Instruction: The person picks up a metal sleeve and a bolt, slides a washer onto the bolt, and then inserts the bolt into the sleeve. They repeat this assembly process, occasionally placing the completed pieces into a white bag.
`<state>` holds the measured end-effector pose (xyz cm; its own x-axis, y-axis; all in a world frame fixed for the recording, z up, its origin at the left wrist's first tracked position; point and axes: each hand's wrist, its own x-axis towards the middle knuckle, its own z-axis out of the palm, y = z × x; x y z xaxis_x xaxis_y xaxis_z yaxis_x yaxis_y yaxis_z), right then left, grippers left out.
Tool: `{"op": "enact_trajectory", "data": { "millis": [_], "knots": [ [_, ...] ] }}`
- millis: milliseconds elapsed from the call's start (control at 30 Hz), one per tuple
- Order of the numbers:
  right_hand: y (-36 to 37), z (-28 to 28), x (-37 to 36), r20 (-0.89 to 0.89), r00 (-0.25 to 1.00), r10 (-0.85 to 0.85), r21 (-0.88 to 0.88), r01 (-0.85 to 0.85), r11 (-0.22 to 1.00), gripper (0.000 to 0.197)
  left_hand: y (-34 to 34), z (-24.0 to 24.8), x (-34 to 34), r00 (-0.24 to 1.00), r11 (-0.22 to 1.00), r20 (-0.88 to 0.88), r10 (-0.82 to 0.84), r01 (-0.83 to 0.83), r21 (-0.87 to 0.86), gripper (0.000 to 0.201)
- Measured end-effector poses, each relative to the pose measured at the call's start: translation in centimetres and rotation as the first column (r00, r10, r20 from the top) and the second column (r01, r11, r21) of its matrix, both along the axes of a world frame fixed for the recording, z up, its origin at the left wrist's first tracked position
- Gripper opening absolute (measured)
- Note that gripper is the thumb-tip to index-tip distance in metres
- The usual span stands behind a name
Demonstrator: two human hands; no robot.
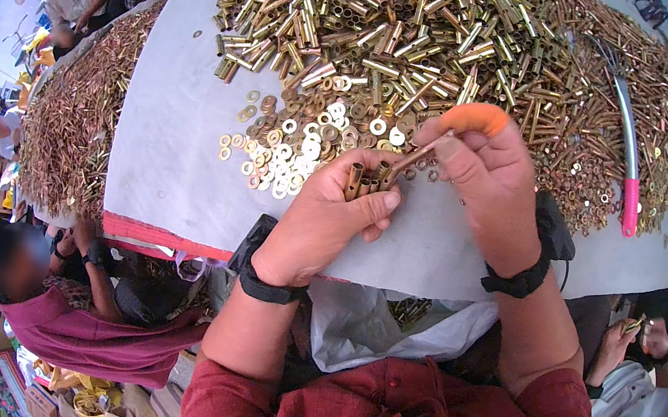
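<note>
My left hand [324,216] is closed around several brass-coloured metal sleeves [367,182], their open ends upward. Between thumb and index finger, my right hand [494,188] pinches a thin copper-coloured metal rod [422,153]; an orange finger cover [477,118] sits on that index finger. The rod slants down to the left, and its lower end meets the sleeves; whether it enters one I cannot tell. Just beyond my left hand lie loose flat washers [301,154]. Behind them rises a large heap of similar sleeves [367,18].
Thin rods [552,86] are heaped at the right, with small nuts [573,193] along their near edge. A curved metal tool with a pink handle [630,207] lies on them. Below the table edge hangs a white plastic bag [366,330]. People work at the left and right.
</note>
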<state>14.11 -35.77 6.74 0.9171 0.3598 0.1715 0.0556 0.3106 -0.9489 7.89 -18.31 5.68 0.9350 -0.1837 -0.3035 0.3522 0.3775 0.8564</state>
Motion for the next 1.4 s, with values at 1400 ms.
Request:
{"op": "enact_trajectory", "data": {
  "millis": [1400],
  "knots": [
    [0.6, -0.9, -1.1, 0.711, 0.654, 0.259, -0.611, 0.393, 0.687, 0.03, 1.5, -0.8, -1.2, 0.994, 0.99, -0.01, 0.107, -0.107, -0.087, 0.026]
  ]
}}
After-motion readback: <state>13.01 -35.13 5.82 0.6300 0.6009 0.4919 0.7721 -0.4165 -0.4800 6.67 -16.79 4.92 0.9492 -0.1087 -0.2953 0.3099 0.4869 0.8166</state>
